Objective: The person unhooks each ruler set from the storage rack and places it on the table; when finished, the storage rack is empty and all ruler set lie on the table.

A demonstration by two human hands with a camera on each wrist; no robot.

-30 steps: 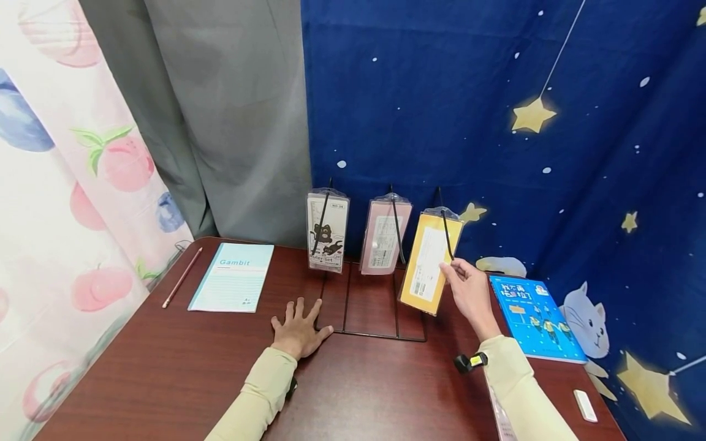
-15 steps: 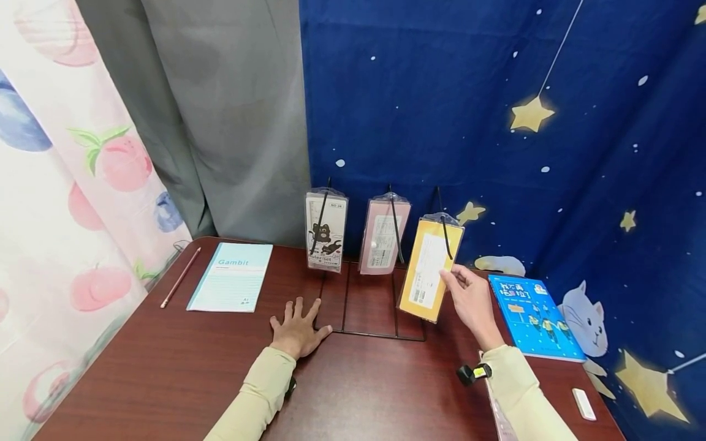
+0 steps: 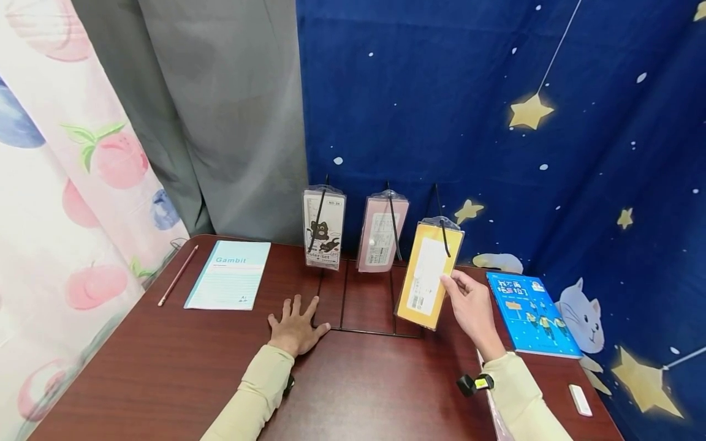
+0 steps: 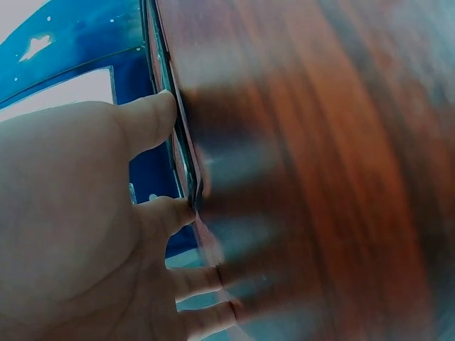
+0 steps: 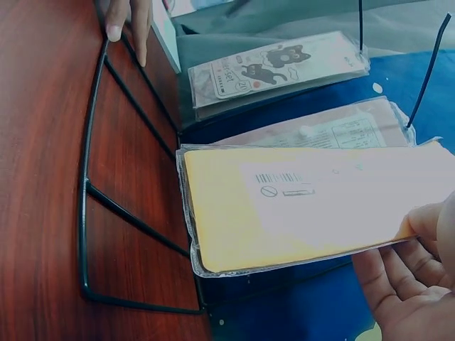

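My right hand (image 3: 471, 303) pinches the lower right edge of a yellow flat pack (image 3: 427, 275) in clear plastic, thumb on its white barcode label. The pack's clear top tab is threaded on the right-hand hook of a black wire rack (image 3: 358, 331), and the pack hangs tilted. My left hand (image 3: 295, 327) lies spread on the table, its thumb and index finger at the front left corner of the rack's base. To the left hang a pink pack (image 3: 380, 236) on the middle hook and a white ruler set (image 3: 324, 229) with black cats on the left one.
A blue book (image 3: 532, 315) lies at the right, with a white eraser (image 3: 580, 400) nearer me. On the left are a light blue notebook (image 3: 228, 275) and a pencil (image 3: 178, 275). Curtains close in the table's (image 3: 375, 392) back. Something pinkish shows partly under my right forearm.
The yellow pack has slid a little forward and down along its hook, towards me, with my right hand moving along. My left hand stays in place. The head view has shifted slightly.
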